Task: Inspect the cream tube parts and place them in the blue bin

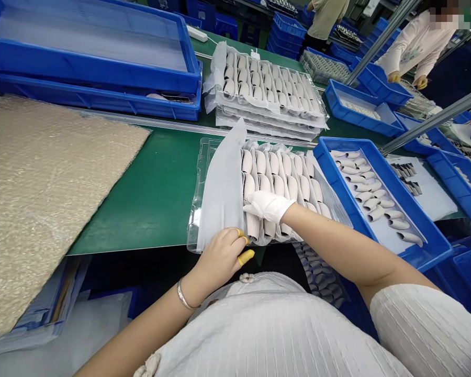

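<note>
A clear plastic tray [194, 220] in front of me holds rows of pale pinkish curved shells [275, 163] set in white wrapping. A loose white sheet [223, 183] stands up along its left side. My right hand [269, 206], in a white glove, lies over the shells at the tray's left-middle, fingers bunched and pointing left; whatever is under them is hidden. Near the tray's front edge is my left hand [223, 256], with yellow finger covers, its thumb and forefinger apart and nothing visible between them. The other fingers curl beside the sheet's lower end.
At right, a blue bin [322, 152] holds loose shells. Behind stand stacked filled trays [270, 112]. Large blue bins [90, 73] sit at back left, above bubble wrap [55, 193]. A metal post [380, 47] rises at right; a co-worker [419, 42] stands beyond.
</note>
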Action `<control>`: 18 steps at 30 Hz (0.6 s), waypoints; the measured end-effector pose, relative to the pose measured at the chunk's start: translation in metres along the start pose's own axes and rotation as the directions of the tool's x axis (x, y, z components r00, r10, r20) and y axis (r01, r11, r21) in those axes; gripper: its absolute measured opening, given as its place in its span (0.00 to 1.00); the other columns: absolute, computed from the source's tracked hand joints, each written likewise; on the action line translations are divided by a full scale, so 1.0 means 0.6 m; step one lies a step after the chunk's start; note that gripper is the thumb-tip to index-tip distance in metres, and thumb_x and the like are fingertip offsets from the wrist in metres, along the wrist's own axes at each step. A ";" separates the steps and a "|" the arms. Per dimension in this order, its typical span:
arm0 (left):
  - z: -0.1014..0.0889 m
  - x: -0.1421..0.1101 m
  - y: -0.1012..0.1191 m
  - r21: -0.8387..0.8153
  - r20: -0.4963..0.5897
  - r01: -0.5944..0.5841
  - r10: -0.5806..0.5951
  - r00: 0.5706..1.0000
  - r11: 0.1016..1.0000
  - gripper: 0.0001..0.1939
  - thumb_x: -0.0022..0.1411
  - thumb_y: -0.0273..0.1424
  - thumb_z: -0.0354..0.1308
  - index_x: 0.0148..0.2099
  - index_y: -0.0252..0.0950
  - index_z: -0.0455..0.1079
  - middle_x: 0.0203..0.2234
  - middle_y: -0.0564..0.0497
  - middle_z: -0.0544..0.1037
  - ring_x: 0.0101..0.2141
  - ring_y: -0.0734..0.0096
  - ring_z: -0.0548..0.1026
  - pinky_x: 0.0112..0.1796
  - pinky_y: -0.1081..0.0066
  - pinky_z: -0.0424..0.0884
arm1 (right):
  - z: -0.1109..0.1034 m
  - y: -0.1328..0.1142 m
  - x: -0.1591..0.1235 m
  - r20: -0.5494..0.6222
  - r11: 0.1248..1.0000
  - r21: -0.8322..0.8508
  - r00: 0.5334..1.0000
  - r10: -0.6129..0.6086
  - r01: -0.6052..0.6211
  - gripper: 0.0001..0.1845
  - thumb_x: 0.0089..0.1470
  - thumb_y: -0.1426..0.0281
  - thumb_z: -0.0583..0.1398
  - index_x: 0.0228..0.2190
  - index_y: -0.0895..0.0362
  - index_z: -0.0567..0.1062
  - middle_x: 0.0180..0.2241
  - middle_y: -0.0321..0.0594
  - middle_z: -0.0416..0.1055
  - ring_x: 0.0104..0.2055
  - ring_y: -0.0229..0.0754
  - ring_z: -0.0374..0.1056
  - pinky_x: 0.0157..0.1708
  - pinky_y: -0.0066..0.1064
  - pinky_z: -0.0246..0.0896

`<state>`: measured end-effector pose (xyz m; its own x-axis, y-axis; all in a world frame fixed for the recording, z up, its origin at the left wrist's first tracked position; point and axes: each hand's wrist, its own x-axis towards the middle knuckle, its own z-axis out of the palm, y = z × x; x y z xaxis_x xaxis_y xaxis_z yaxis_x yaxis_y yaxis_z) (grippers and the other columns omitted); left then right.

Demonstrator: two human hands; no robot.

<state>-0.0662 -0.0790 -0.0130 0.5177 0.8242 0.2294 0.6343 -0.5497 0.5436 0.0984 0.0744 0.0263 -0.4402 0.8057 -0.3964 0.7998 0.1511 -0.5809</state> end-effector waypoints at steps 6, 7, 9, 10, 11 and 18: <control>-0.001 0.000 0.000 -0.022 -0.011 -0.008 0.008 1.000 1.000 0.08 0.69 0.35 0.54 0.43 0.35 0.69 0.40 0.44 0.73 0.43 0.57 0.71 0.43 0.58 0.73 | -0.060 -0.019 -0.034 0.310 0.999 -0.006 0.950 0.034 -0.034 0.17 0.57 0.66 0.61 0.21 0.55 0.63 0.17 0.36 0.65 0.23 0.40 0.64 0.26 0.31 0.58; -0.001 0.000 0.000 -0.021 -0.014 -0.010 0.009 1.000 1.000 0.08 0.69 0.34 0.54 0.43 0.35 0.69 0.40 0.44 0.73 0.43 0.57 0.71 0.43 0.57 0.73 | -0.069 -0.020 -0.038 0.336 0.997 0.062 0.942 0.020 -0.043 0.15 0.57 0.67 0.60 0.21 0.56 0.65 0.18 0.37 0.67 0.24 0.39 0.65 0.26 0.30 0.58; -0.001 0.001 0.000 -0.017 -0.023 -0.006 0.006 1.000 1.000 0.08 0.69 0.34 0.55 0.43 0.35 0.69 0.40 0.44 0.73 0.43 0.57 0.71 0.43 0.57 0.73 | -0.083 -0.018 -0.042 0.339 0.991 0.129 0.941 -0.011 -0.035 0.14 0.57 0.68 0.58 0.20 0.57 0.66 0.20 0.39 0.70 0.24 0.39 0.66 0.26 0.29 0.59; -0.001 0.001 0.000 -0.014 -0.026 -0.005 0.005 1.000 1.000 0.07 0.69 0.34 0.55 0.43 0.35 0.69 0.40 0.44 0.73 0.43 0.57 0.71 0.42 0.57 0.73 | -0.086 -0.016 -0.042 0.317 0.994 0.110 0.948 -0.014 -0.022 0.16 0.57 0.68 0.58 0.19 0.58 0.66 0.19 0.39 0.70 0.24 0.38 0.65 0.26 0.29 0.58; -0.002 0.002 0.000 -0.010 -0.029 -0.004 0.004 1.000 1.000 0.07 0.69 0.34 0.55 0.42 0.35 0.69 0.39 0.44 0.73 0.42 0.57 0.71 0.42 0.57 0.73 | -0.086 -0.013 -0.040 0.297 0.998 0.064 0.955 -0.008 -0.011 0.18 0.57 0.67 0.58 0.18 0.58 0.66 0.18 0.39 0.69 0.22 0.37 0.63 0.26 0.29 0.57; -0.004 0.004 0.003 0.020 -0.032 -0.010 0.010 0.999 1.000 0.07 0.69 0.34 0.55 0.41 0.36 0.69 0.38 0.45 0.73 0.41 0.58 0.72 0.41 0.59 0.73 | -0.037 -0.003 -0.003 0.100 0.974 -0.223 0.993 0.067 -0.044 0.11 0.53 0.67 0.64 0.24 0.56 0.69 0.19 0.38 0.65 0.25 0.42 0.63 0.26 0.33 0.52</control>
<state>-0.0653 -0.0781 -0.0094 0.5059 0.8223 0.2604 0.6406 -0.5603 0.5250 0.1071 0.0852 0.0437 -0.4239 0.7529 -0.5035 0.8891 0.2398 -0.3900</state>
